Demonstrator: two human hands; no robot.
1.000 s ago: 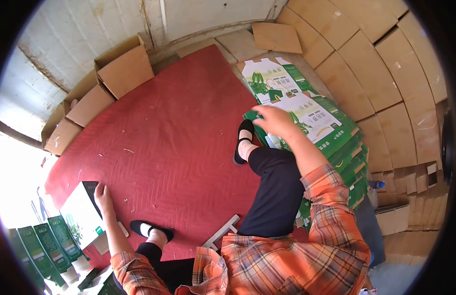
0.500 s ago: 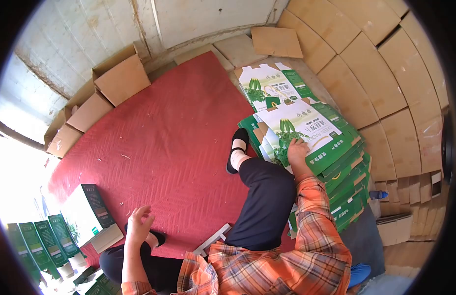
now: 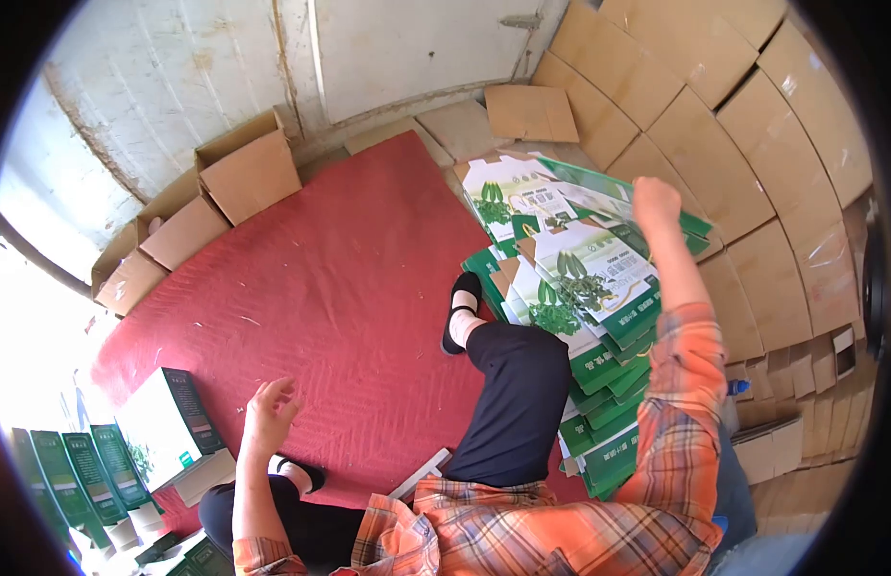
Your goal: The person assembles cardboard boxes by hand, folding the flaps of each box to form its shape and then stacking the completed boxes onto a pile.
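Flat carton [image 3: 588, 182]: tilted over the far right part of the carton stack [image 3: 604, 267]; whether its lower edge touches, I cannot tell.
Right hand [image 3: 657, 204]: gripping the carton by its edge; I judge that this suits thin board.
Left hand [image 3: 268, 418]: loosely curled, nothing visible inside, above the red mat [image 3: 349, 250].
Hidden from me: right fingertips, and some lower stack layers behind the plaid sleeve [image 3: 690, 370].
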